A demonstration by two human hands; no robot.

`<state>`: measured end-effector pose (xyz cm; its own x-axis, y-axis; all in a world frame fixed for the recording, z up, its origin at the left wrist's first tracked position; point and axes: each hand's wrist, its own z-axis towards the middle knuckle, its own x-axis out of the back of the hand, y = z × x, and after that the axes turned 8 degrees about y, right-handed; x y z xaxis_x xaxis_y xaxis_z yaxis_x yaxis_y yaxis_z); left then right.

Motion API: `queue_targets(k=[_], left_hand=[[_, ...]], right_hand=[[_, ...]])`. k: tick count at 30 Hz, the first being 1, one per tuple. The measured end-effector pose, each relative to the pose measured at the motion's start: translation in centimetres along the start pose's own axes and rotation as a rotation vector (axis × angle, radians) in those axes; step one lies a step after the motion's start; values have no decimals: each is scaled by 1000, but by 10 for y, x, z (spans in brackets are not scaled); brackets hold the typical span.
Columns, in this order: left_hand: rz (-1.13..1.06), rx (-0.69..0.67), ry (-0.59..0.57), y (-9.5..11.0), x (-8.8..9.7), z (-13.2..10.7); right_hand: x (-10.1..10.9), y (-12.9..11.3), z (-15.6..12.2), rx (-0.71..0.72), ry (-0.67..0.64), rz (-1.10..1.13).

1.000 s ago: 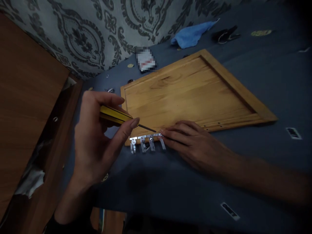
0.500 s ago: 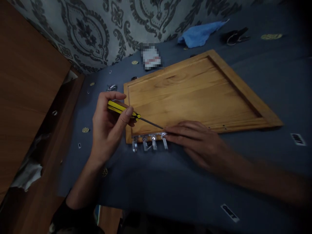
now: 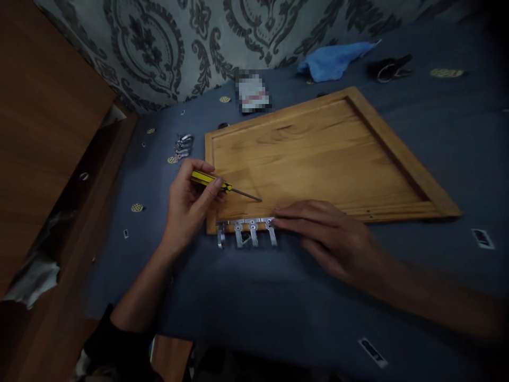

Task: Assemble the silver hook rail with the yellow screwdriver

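Observation:
In my left hand (image 3: 194,196) is a screwdriver (image 3: 209,180) with a yellow and black handle, gripped between thumb and fingers. Its thin shaft points right, its tip over the wooden panel (image 3: 302,159) and apart from the metal hooks. A metal hook rail (image 3: 253,227) lies along the panel's near edge at the left, several hooks hanging past the edge. My right hand (image 3: 334,233) has its fingertips on the rail's right end, holding it at the panel. Whether a screw sits under those fingertips I cannot tell.
More metal hooks (image 3: 183,146) lie beyond the panel's left corner. Farther back are a blurred packet (image 3: 253,94), a blue cloth (image 3: 336,61) and a dark object with a ring (image 3: 389,68). A brown wooden cabinet (image 3: 51,106) stands at the left. Dark blue patterned fabric (image 3: 278,297) covers the surface.
The screwdriver tip has lifted away from the rail's right end and my right fingertips. My left hand has shifted slightly right. My right hand stays at the rail.

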<state>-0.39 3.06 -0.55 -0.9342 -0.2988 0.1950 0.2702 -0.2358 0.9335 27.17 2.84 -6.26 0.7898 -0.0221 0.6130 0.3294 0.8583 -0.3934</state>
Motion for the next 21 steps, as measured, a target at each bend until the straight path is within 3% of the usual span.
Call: queue_targets(k=[8,14,21], left_hand=[[81,72,-29,-32,16,16],[206,2,-21,-47,21,15],[402,-118,-37,-50,25,14]], right_hand=[[-4,-5,0,149,-70,-161],[-2,-7,1,171,-61,-182],[-9,0,-3,170,-17,-149]])
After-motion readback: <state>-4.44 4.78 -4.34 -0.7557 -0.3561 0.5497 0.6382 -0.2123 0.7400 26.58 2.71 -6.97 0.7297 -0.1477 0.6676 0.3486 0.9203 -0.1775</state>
